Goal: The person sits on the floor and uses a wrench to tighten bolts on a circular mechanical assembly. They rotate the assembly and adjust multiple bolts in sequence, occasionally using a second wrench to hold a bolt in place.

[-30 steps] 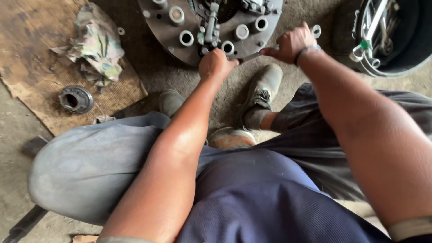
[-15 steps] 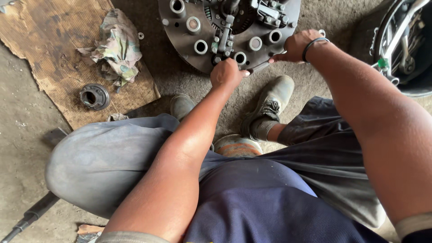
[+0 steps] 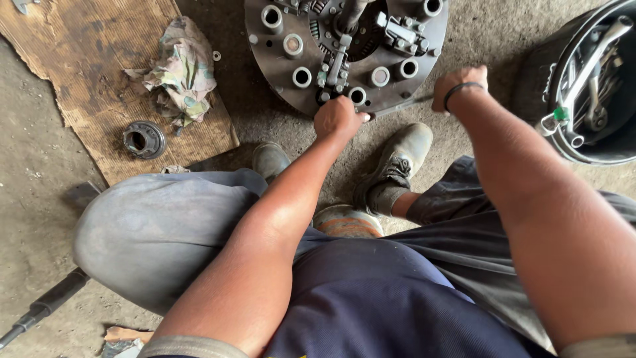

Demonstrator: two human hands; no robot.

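In the head view, the left hand (image 3: 339, 118) was closed in a fist on the near rim of the round metal clutch plate (image 3: 278, 66), apparently pinching a small part there, though what it pinched could not be made out. The right hand (image 3: 457, 86) was pressed shut around a thin tool handle (image 3: 404, 105) lying against the plate's edge. The plate lay on the concrete floor before the shoes (image 3: 396, 162). Judging by its fitted levers and sleeves, the work looked partway along. A bearing ring (image 3: 143, 138) and rag (image 3: 180, 73) waited on cardboard (image 3: 79, 59); a bucket (image 3: 570, 142) of wrenches stood right.
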